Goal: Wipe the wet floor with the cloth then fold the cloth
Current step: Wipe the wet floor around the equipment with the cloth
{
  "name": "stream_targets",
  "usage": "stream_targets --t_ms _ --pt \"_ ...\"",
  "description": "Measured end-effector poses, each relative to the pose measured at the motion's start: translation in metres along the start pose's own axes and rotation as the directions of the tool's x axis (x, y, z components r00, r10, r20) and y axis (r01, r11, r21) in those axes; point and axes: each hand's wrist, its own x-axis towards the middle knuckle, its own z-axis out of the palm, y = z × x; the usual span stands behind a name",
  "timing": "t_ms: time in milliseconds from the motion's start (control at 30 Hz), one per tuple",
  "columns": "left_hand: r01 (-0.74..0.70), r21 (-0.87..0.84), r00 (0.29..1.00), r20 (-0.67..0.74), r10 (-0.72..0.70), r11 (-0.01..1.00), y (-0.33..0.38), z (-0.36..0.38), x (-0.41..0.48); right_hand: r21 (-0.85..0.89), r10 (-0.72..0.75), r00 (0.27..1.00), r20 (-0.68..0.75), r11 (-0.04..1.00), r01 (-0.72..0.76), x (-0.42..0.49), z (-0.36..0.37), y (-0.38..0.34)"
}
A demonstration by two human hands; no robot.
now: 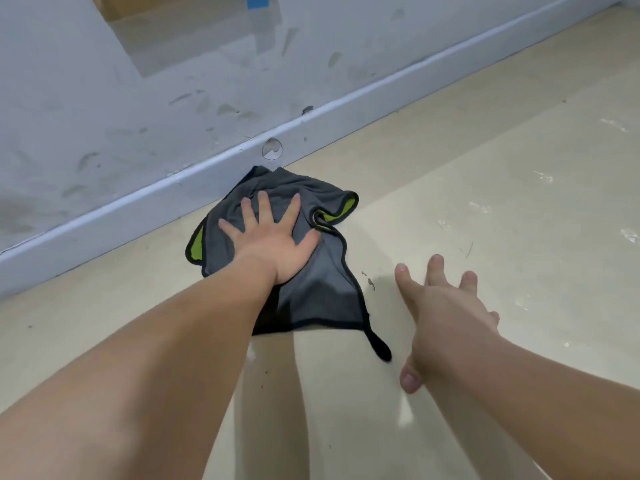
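Wiping stage, we'd say, not folding yet. The cloth [311, 289] lies bunched on the floor [450, 168] with its far corner right up against the baseboard [138, 209], rumpled, with bits of green underside flipped up, so nothing about it looks folded. Our left hand [273, 237] is pressed flat on the half of it nearer the baseboard, fingers straight and fanned wide, palm down, not grabbing any fabric. Our right hand [446, 317] is further out from the baseboard than the cloth, fingers spread and loose with nothing in them. We can't tell if the fingertips touch the floor or hover just over it.

Next move, our guess: drag the cloth away from the baseboard across the shiny strip, with enough palm weight that it doesn't slip out from under. Folding will want both hands and a flattened cloth first.

Hard to make out: whether that sheen is water or just glare. Our left forearm covers part of the cloth's edge farthest from the baseboard, next to where a black loop [379, 348] sticks out. The wall [104, 98] above the baseboard is cut off at the top.
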Motion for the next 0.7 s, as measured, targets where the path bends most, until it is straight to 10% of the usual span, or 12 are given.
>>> stream_targets --t_ms 167,333,567,700 --pt "-0.185 0.025 0.982 0.034 0.184 0.982 0.092 -0.001 0.008 0.002 -0.003 1.000 0.017 1.000 0.003 -0.001 0.001 0.005" --pt "-0.589 0.011 0.806 0.077 0.587 0.808 0.129 0.006 -0.011 -0.011 -0.010 1.000 0.019 1.000 0.011 -0.005 -0.001 0.005" --pt "-0.109 -0.109 0.990 -0.101 0.098 0.988 0.039 0.034 -0.059 -0.051 -0.030 0.999 -0.042 0.998 0.027 0.000 0.006 0.005" --pt "-0.117 -0.107 0.990 -0.093 0.107 0.987 0.038 0.054 -0.132 -0.052 -0.012 0.999 -0.037 0.999 0.010 0.002 0.005 0.001"
